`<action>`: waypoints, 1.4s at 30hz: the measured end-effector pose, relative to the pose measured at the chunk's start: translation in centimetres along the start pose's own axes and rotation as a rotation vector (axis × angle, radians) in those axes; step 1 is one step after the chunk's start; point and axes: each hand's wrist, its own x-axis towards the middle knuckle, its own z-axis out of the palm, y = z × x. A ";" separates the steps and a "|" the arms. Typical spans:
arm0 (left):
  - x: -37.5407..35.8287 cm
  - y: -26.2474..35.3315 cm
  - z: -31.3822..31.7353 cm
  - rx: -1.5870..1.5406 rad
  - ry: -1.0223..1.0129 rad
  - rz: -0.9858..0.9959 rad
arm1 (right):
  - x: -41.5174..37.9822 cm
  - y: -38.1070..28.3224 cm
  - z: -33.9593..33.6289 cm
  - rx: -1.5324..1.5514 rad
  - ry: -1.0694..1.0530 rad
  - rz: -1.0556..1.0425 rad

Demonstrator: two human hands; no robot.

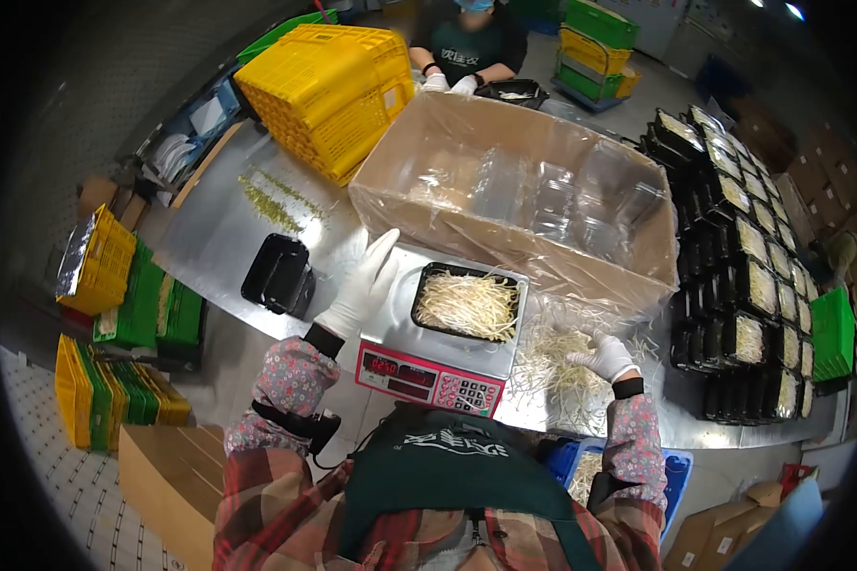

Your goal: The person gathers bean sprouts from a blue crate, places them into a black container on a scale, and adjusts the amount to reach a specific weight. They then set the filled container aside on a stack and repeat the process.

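Note:
My left hand [364,285], in a white glove, is open with its fingers stretched out, just left of the scale. A black tray [417,319] filled with bean sprouts [467,303] rests on the pan of the weighing scale [428,376], whose red digits are lit but blurred. To the right, my right hand [607,359], also gloved, is at a loose pile of bean sprouts [552,381] on the metal table, fingers curled around some of them. An empty black tray [278,274] stands left of my left hand.
A plastic-lined cardboard box [505,214] holding clear lids sits beyond the scale. Yellow crates [328,95] stand at its left, and stacked filled trays [743,276] at the right. Green scraps [271,202] lie on the table [209,228]. A gloved co-worker [468,48] stands opposite. A blue crate [676,476] is below.

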 end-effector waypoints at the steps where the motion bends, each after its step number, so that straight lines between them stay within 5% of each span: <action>1: 0.0 0.3 -0.2 0.014 0.002 -0.022 | 0.2 -1.4 -0.5 0.159 -0.115 0.115; 5: -0.1 1.1 1.6 -0.066 -0.137 0.051 | 1.6 -6.9 1.3 0.433 -0.317 0.011; 9: -0.5 3.1 1.3 0.064 -0.210 0.055 | 2.2 -9.0 2.1 0.775 -0.239 0.090; 11: -0.8 2.2 1.0 0.075 -0.233 0.072 | 2.8 -5.3 1.1 0.671 -0.171 0.138; 13: -1.7 0.3 1.1 -0.035 -0.237 0.020 | 2.9 -1.6 -1.1 -0.135 -0.084 0.021; 15: -2.2 -0.1 1.7 -0.078 -0.196 -0.005 | 2.4 -2.5 -3.2 -0.351 0.047 -0.058; 17: -2.1 0.2 3.2 -0.041 -0.165 0.046 | 3.3 -6.6 -3.5 0.044 0.126 -0.084; 19: -1.2 0.4 5.1 0.060 -0.141 0.157 | 4.3 -12.2 -2.9 0.510 0.023 -0.336; 21: -0.8 -0.1 7.9 0.053 -0.118 0.203 | 5.7 -16.4 0.1 0.477 -0.073 -0.500; 25: -0.7 -0.2 9.9 0.428 -0.181 0.351 | 7.9 -16.5 5.2 0.253 -0.019 -0.419; 29: -1.0 -0.6 10.0 0.405 -0.147 0.339 | 7.9 -16.1 1.5 0.464 -0.154 -0.479; 30: -0.9 -0.4 10.0 0.417 -0.154 0.321 | 8.0 -17.0 -0.6 0.435 -0.208 -0.313; 31: -1.0 -0.2 9.9 0.429 -0.164 0.305 | 8.7 -18.2 -2.7 0.142 0.039 -0.512; 33: -1.0 -0.3 9.9 0.418 -0.168 0.309 | 9.4 -19.1 -2.1 -0.143 0.050 -0.528; 37: -1.1 -0.4 9.9 0.383 -0.120 0.324 | 10.8 -16.1 -1.4 -0.351 -0.195 -0.337; 42: -1.2 -0.6 10.1 0.409 -0.152 0.308 | 8.2 -14.0 -1.5 -0.122 -0.182 -0.250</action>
